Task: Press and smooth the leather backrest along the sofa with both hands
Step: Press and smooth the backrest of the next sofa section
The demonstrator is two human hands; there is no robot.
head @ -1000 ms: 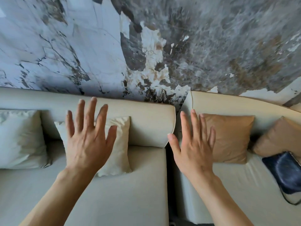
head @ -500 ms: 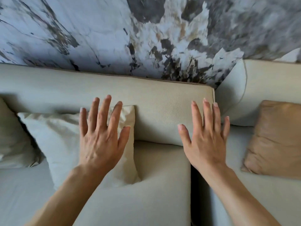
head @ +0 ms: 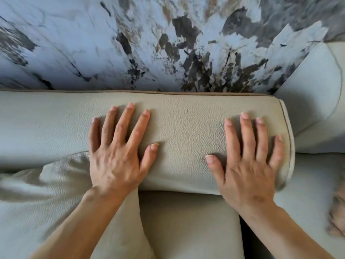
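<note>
The beige, pebble-grained leather backrest [head: 186,128] runs across the middle of the view, with brown piping along its top edge. My left hand [head: 117,152] lies flat on it, fingers spread, near its centre. My right hand [head: 248,161] lies flat on it too, fingers spread, close to the backrest's right end. Both palms rest on the front curve of the leather and hold nothing. My left forearm crosses over a cream cushion [head: 46,193].
A marbled grey and white wall [head: 149,43] rises just behind the backrest. The seat cushion [head: 186,221] lies below my hands. A second sofa section [head: 317,109] adjoins on the right, with a dark gap between the seats. A tan cushion [head: 337,212] shows at the right edge.
Both hands went forward from hovering over the seat and cushions to lying flat on the backrest. The view moved closer and to the left.
</note>
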